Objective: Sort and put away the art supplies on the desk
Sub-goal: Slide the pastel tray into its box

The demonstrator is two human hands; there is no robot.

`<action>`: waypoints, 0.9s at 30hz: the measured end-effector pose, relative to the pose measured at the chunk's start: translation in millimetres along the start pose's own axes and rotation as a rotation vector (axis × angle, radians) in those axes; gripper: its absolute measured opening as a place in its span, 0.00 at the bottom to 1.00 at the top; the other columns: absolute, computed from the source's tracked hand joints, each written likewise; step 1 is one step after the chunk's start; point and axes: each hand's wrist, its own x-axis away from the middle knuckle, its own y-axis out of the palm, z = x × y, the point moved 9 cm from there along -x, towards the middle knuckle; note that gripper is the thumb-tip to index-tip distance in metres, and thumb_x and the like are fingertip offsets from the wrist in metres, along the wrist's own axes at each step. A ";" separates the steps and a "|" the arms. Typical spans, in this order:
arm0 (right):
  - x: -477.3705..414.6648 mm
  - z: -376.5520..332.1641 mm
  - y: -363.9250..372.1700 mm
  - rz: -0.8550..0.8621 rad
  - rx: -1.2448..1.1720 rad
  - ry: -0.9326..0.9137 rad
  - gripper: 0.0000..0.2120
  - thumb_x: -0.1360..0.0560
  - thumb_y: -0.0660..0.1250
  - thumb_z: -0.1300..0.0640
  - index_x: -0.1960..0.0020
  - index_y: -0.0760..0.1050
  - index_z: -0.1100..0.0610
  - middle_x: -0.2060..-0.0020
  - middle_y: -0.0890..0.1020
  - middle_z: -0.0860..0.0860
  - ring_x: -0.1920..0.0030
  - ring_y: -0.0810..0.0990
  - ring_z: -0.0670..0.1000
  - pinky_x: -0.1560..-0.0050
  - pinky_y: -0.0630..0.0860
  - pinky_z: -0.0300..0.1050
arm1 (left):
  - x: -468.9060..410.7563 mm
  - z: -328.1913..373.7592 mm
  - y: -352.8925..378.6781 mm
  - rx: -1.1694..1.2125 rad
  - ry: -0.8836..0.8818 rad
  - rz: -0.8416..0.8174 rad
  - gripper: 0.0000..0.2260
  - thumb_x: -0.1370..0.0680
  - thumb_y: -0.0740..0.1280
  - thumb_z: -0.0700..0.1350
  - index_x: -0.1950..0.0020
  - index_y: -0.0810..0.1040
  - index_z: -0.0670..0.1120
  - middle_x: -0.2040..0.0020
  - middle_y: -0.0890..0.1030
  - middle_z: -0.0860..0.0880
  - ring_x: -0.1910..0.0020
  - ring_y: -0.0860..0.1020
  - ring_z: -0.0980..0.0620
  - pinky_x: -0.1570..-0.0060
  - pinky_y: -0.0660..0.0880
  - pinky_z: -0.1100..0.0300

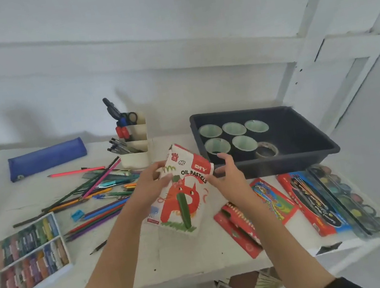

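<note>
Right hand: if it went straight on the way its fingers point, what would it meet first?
Probably the near wall of the dark tray. The right hand grips the oil pastels box at its upper corner and points away from the person. Height is unclear; it might clear the rim.

Counts:
- pale green cups (210, 131): 5
- tape roll (266, 150): 1
- dark tray (288, 165): 1
- oil pastels box (182, 195): 1
- open pastel set (30, 256): 1
- blue pencil case (47, 159): 1
- desk organizer (136, 158): 1
- blue sharpener (77, 215): 1
- flat packs (275, 198): 3
- watercolour palette (343, 196): 1
- loose pencils (99, 211): overlapping, no exact count
</note>
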 end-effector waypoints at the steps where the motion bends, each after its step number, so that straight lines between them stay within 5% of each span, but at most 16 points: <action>1: -6.4 -13.2 -3.0 0.009 0.005 -0.045 0.31 0.26 0.69 0.50 0.28 0.58 0.50 0.42 0.76 0.52 0.51 0.76 0.45 0.59 0.73 0.35 | 4.1 8.3 -4.3 -0.008 0.026 -0.006 0.12 0.21 0.64 0.41 0.39 0.69 0.53 0.51 0.82 0.49 0.59 0.84 0.49 0.65 0.80 0.55; 6: -22.1 -73.0 1.3 -0.014 0.144 -0.273 0.27 0.27 0.70 0.50 0.32 0.64 0.50 0.40 0.72 0.51 0.43 0.75 0.50 0.47 0.73 0.42 | 22.9 43.2 -33.3 -0.041 0.203 0.015 0.13 0.21 0.64 0.39 0.42 0.74 0.56 0.48 0.83 0.51 0.54 0.83 0.49 0.57 0.80 0.53; 11: -16.4 -130.3 13.6 0.026 0.120 -0.486 0.26 0.27 0.71 0.54 0.33 0.65 0.45 0.44 0.76 0.46 0.45 0.76 0.46 0.48 0.73 0.38 | 40.8 68.6 -64.2 -0.010 0.376 0.113 0.14 0.21 0.64 0.37 0.45 0.75 0.57 0.48 0.83 0.53 0.52 0.82 0.53 0.56 0.79 0.59; 15: -2.1 -176.0 32.3 0.096 0.118 -0.686 0.19 0.27 0.71 0.56 0.45 0.65 0.41 0.46 0.77 0.48 0.49 0.75 0.43 0.55 0.71 0.29 | 55.7 75.1 -97.6 0.045 0.445 0.175 0.12 0.20 0.63 0.38 0.44 0.75 0.56 0.48 0.83 0.53 0.54 0.83 0.52 0.61 0.80 0.59; 21: 5.3 -227.0 80.5 -0.077 0.139 -0.758 0.13 0.28 0.72 0.58 0.49 0.71 0.48 0.44 0.73 0.49 0.48 0.74 0.45 0.59 0.71 0.22 | 79.4 93.7 -162.9 -0.032 0.574 0.236 0.16 0.21 0.62 0.34 0.45 0.77 0.55 0.51 0.84 0.57 0.50 0.83 0.52 0.53 0.81 0.57; 27: 9.7 -293.7 122.3 -0.211 0.141 -0.705 0.09 0.26 0.69 0.51 0.49 0.74 0.53 0.46 0.72 0.49 0.50 0.75 0.48 0.56 0.73 0.32 | 98.2 135.7 -232.1 -0.085 0.681 0.252 0.19 0.22 0.62 0.29 0.47 0.78 0.53 0.54 0.84 0.58 0.51 0.82 0.55 0.56 0.79 0.62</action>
